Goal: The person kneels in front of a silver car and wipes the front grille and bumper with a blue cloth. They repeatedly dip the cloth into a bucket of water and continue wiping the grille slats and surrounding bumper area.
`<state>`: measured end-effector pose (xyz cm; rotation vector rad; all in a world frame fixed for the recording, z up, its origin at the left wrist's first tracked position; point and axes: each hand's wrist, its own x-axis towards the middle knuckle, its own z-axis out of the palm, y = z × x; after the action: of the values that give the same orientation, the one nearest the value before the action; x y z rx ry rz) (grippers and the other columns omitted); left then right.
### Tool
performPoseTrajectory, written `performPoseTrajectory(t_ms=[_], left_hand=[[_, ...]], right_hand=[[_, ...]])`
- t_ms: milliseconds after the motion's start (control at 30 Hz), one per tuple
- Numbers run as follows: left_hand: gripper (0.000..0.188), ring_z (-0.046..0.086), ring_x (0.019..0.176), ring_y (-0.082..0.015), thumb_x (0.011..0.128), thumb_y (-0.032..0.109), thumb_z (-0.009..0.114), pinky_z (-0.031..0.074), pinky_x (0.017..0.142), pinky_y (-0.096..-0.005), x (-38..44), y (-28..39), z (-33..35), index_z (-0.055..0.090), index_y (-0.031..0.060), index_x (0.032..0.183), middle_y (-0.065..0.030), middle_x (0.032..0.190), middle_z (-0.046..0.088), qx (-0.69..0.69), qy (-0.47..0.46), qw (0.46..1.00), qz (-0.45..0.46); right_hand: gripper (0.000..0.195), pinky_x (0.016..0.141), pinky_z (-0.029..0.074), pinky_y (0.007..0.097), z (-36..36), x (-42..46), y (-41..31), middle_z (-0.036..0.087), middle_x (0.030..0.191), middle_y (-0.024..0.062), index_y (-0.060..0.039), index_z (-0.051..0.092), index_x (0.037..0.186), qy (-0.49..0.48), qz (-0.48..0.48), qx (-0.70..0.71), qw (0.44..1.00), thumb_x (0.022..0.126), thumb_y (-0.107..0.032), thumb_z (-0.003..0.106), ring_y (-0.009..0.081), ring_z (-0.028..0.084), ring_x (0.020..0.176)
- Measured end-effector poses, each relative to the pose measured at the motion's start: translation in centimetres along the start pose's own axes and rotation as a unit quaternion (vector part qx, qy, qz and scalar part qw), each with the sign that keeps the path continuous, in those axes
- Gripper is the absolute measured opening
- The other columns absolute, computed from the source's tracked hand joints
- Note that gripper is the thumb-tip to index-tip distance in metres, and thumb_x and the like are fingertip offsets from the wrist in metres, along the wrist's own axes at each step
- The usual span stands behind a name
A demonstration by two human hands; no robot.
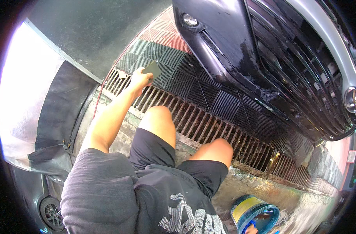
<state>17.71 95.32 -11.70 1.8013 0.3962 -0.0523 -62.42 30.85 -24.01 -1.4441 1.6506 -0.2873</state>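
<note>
My left hand (141, 79) is stretched out over the edge of the floor grate, its fingers closed on a flat greenish-grey rectangular sheet (152, 71); what the sheet is made of I cannot tell. At the bottom right, my right hand (251, 229) is inside a blue bucket (244, 209) with a yellow label, shut on a blue cloth (250, 224); most of that hand is cut off. In front of my knees stands the dark front bumper (224, 44) of a vehicle, with a round fog lamp (190, 19) and a black grille (295, 58).
A rusty metal drain grate (192, 120) runs between my legs and the vehicle. Ribbed plastic floor tiles (201, 84) lie beyond it. A dark wall or sheet (87, 35) rises on the left, a thin red hose (99, 101) along its foot. A car wheel (51, 213) shows at lower left.
</note>
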Motion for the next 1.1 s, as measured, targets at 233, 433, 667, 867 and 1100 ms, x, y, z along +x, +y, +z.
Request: performPoseTrajectory(t_ms=[233, 433, 667, 867, 1100], left_hand=[[0.023, 0.072, 0.085, -0.0174, 0.088, 0.005, 0.081, 0.061, 0.070, -0.0335, 1.7, -4.1, 1.2, 0.065, 0.0087, 0.104, -0.0053, 0.097, 0.071, -0.106, -0.040, 0.992, -0.058], [0.014, 0.062, 0.074, -0.0122, 0.092, 0.008, 0.073, 0.055, 0.067, -0.0309, 3.9, -5.4, 6.6, 0.060, 0.0112, 0.092, 0.0002, 0.083, 0.062, -0.105, -0.110, 0.987, -0.050], [0.031, 0.060, 0.104, -0.0189, 0.097, 0.007, 0.054, 0.060, 0.086, -0.0421, 4.9, 0.2, 12.2, 0.056, 0.0141, 0.127, -0.0037, 0.114, 0.061, -0.230, -0.146, 0.961, -0.035], [0.062, 0.059, 0.135, -0.0392, 0.095, -0.003, 0.048, 0.046, 0.117, -0.0429, 6.6, 0.9, 20.8, 0.047, -0.0009, 0.157, -0.0291, 0.147, 0.057, -0.079, 0.007, 0.946, 0.316], [0.078, 0.039, 0.155, -0.0395, 0.086, 0.008, 0.068, 0.027, 0.127, -0.0576, 11.8, 3.0, 22.3, 0.047, 0.0068, 0.160, -0.0194, 0.161, 0.049, 0.316, 0.094, 0.848, 0.416]], right_hand=[[0.059, 0.115, 0.049, 0.0532, 7.5, -7.3, -13.8, 0.059, 0.150, 0.0193, -0.0067, 0.057, 0.150, -0.032, -0.061, 0.094, 0.993, 0.100, -0.033, 0.073, 0.0342, 0.060, 0.133], [0.052, 0.112, 0.052, 0.0540, 14.5, -13.1, -30.1, 0.062, 0.145, 0.0196, -0.0079, 0.062, 0.146, -0.141, -0.167, 0.233, 0.948, 0.100, -0.031, 0.072, 0.0349, 0.063, 0.129], [0.046, 0.110, 0.055, 0.0549, 24.1, -18.5, -51.0, 0.067, 0.140, 0.0200, -0.0093, 0.067, 0.142, -0.508, -0.260, 0.353, 0.741, 0.101, -0.030, 0.070, 0.0357, 0.067, 0.125], [0.064, 0.106, 0.054, 0.0433, 39.2, -29.8, -68.0, 0.067, 0.133, 0.0128, 0.0001, 0.057, 0.148, -0.252, -0.542, 0.131, 0.791, 0.093, -0.019, 0.082, 0.0222, 0.067, 0.119], [0.056, 0.118, 0.047, 0.0385, 47.9, -36.5, -79.7, 0.066, 0.148, 0.0165, -0.0006, 0.063, 0.150, -0.164, -0.944, -0.090, 0.272, 0.095, 0.006, 0.067, 0.0256, 0.064, 0.135]])
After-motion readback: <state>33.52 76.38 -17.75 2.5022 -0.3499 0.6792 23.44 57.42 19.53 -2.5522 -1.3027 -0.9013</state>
